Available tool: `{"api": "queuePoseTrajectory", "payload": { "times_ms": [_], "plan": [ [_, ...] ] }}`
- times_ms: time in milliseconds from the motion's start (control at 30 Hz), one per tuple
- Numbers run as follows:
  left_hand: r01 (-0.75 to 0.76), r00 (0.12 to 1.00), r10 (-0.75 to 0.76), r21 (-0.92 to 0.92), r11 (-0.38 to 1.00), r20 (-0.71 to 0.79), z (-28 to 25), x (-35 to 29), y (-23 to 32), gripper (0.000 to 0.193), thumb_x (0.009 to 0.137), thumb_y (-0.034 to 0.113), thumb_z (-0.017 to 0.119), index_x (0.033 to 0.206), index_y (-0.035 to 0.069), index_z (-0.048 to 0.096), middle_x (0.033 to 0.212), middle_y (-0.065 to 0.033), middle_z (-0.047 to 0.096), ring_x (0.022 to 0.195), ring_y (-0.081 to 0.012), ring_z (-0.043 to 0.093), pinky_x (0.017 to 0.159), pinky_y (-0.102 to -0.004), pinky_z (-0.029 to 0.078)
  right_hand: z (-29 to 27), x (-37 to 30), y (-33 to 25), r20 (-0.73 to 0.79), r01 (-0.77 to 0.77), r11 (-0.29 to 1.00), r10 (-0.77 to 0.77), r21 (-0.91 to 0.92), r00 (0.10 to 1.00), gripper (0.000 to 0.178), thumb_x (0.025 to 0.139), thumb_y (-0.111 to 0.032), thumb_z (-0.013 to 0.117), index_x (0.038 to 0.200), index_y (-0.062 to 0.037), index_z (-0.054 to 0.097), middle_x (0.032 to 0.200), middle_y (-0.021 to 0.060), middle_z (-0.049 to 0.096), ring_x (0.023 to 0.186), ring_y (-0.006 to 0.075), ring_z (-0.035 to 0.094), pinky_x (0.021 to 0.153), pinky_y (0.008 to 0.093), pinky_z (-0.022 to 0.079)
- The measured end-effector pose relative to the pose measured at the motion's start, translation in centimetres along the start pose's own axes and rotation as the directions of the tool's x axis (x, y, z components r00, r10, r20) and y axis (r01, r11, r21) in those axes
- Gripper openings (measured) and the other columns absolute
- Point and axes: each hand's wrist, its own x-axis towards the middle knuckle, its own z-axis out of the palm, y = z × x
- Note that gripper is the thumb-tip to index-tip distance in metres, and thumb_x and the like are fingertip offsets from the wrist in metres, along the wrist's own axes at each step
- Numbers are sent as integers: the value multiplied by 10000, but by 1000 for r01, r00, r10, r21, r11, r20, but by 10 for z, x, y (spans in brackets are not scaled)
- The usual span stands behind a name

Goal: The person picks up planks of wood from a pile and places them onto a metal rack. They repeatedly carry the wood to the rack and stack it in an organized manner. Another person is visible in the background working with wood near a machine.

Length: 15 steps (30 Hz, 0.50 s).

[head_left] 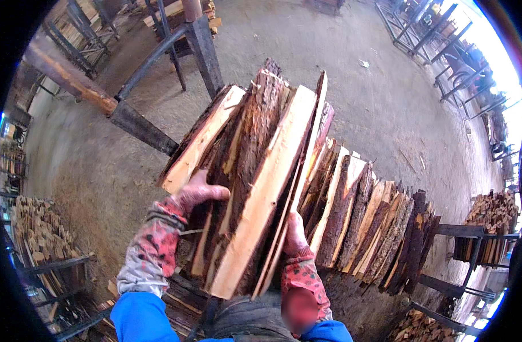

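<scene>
**Q:** Report the position of the wood.

**A:** From my remote post, I see a group of split wood pieces point(266, 194) at the centre of the dial, between the hands. They lean side by side, their long axes running roughly from one o'clock to seven. Pale cut faces alternate with dark bark. What supports them underneath is hidden from me.

**Q:** Condition of the left hand?

**A:** The left hand point(201, 192) is between eight and nine o'clock, against the wood, at the lower end of a pale-faced slab point(206, 137). Its thumb is spread wide and points toward three. The other fingers are mostly hidden; I cannot tell how far they close.

**Q:** And the right?

**A:** The right hand point(295, 232) is at five o'clock, touching a thin strip point(317, 108) on the group's right side. Most of its fingers are out of sight, so I cannot tell whether they are wide or narrow.

**Q:** Surroundings?

**A:** At four o'clock, I note a row of split wood point(375, 219) close beside the group. A wooden pole point(72, 80) in a dark metal sleeve is at ten, and a dark metal post point(204, 54) at eleven. Further wood stacks are well apart: a left stack point(41, 231) between eight and nine, a right stack point(492, 214) between three and four.
</scene>
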Motion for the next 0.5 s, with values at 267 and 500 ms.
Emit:
{"api": "queuePoseTrajectory", "payload": {
  "times_ms": [267, 500],
  "plan": [
    [25, 699, 545, 776, 630, -464, -8, 111, -129, 1149, 615, 534, 819, 1428, -62, 266, 1454, -270, 331, 1381, -347, 294, 1156, -440, 203, 1, 58, 74, 79, 111, 134, -229, -985, 970, 851, 768, -331, 747, 1354, 118, 324, 1380, 309, 345, 1263, 433, 375, 1091, 455, 297],
    [20, 616, 680, 870, 492, -398, 5, 122, -153, 1081, 646, 539, 788, 1410, -48, 298, 1433, -251, 367, 1362, -367, 310, 1156, -473, 184, 4, 63, 72, 1, 47, 227, -199, -973, 980, 825, 729, -283, 766, 1324, 116, 359, 1331, 307, 402, 1253, 433, 388, 1066, 438, 329]
  ]
}}
